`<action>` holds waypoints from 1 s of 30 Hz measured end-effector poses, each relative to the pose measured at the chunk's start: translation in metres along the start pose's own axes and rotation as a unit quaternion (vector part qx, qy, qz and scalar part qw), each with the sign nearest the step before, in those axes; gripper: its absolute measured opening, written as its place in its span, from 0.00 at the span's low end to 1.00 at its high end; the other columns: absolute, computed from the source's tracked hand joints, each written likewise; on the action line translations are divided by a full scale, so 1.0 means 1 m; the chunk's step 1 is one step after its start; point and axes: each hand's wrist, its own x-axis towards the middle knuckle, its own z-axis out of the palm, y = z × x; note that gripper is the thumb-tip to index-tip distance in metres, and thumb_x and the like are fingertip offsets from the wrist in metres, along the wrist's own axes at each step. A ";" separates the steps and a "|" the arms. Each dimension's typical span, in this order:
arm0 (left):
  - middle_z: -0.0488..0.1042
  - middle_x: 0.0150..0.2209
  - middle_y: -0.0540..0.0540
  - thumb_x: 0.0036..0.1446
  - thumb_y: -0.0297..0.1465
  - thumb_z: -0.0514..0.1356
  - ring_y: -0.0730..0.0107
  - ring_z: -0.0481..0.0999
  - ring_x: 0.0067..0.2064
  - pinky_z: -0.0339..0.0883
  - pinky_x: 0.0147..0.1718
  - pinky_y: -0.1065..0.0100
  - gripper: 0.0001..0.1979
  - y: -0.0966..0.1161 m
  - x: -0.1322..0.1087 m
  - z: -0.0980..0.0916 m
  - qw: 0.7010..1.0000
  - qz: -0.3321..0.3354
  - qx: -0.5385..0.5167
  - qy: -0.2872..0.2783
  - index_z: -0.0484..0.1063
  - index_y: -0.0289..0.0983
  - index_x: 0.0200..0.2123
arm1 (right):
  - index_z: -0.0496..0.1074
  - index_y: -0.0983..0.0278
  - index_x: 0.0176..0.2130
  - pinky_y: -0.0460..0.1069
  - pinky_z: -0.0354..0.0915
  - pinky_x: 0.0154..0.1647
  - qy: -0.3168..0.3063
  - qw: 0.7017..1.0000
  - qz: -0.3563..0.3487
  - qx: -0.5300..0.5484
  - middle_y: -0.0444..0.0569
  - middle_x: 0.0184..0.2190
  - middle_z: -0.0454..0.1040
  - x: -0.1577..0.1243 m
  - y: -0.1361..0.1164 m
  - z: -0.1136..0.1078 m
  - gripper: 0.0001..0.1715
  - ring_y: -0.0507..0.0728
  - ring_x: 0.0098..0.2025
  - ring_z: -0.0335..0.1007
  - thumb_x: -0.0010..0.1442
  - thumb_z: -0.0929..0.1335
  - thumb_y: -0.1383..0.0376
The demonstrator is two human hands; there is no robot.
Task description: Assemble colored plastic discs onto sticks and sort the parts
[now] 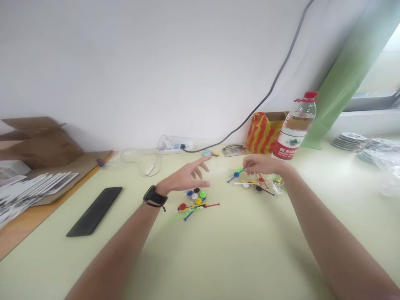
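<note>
My right hand (261, 164) is closed, its fingertips pinched at the upper end of a blue plastic stick with a round blue disc (236, 175) on its middle. Close around it lie similar pieces: a white one (245, 185), a black one (259, 189), and yellow, red and green ones partly covered. My left hand (184, 176), wearing a black watch (155, 196), is held open with fingers apart and nothing in them. Just below it sit several small round discs, among them a yellow one (198, 201) and a red one (182, 206), beside crossed coloured sticks (195, 209).
A water bottle (295, 131) and a striped bag (264, 132) stand behind my right hand. Glasses (234, 149) and a power strip (176, 146) lie along the wall. A black flat case (95, 211) and a cardboard box (40, 141) are at left; stacked discs (349, 141) at right.
</note>
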 end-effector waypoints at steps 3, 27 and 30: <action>0.72 0.57 0.40 0.60 0.44 0.66 0.62 0.75 0.44 0.70 0.45 0.59 0.42 -0.002 0.000 -0.002 0.999 -0.006 -0.048 -0.018 0.52 0.49 0.73 | 0.73 0.62 0.37 0.53 0.70 0.39 0.082 0.995 -0.035 0.041 0.51 0.35 0.80 -0.003 -0.008 -0.005 0.21 0.60 0.40 0.76 0.56 0.73 0.47; 0.69 0.58 0.32 0.68 0.46 0.51 0.57 0.71 0.45 0.63 0.47 0.57 0.32 0.000 0.006 0.013 0.876 -0.006 -0.471 -0.107 0.58 0.40 0.71 | 0.83 0.60 0.46 0.54 0.74 0.42 0.223 0.943 -0.218 0.115 0.49 0.34 0.82 -0.028 -0.082 0.005 0.21 0.60 0.39 0.79 0.59 0.74 0.49; 0.69 0.59 0.31 0.69 0.46 0.51 0.57 0.72 0.45 0.63 0.47 0.57 0.32 0.000 0.006 0.013 0.873 -0.005 -0.475 -0.114 0.59 0.39 0.71 | 0.80 0.60 0.45 0.55 0.75 0.45 0.232 0.938 -0.220 0.136 0.50 0.37 0.83 -0.027 -0.083 0.007 0.21 0.61 0.42 0.80 0.59 0.75 0.50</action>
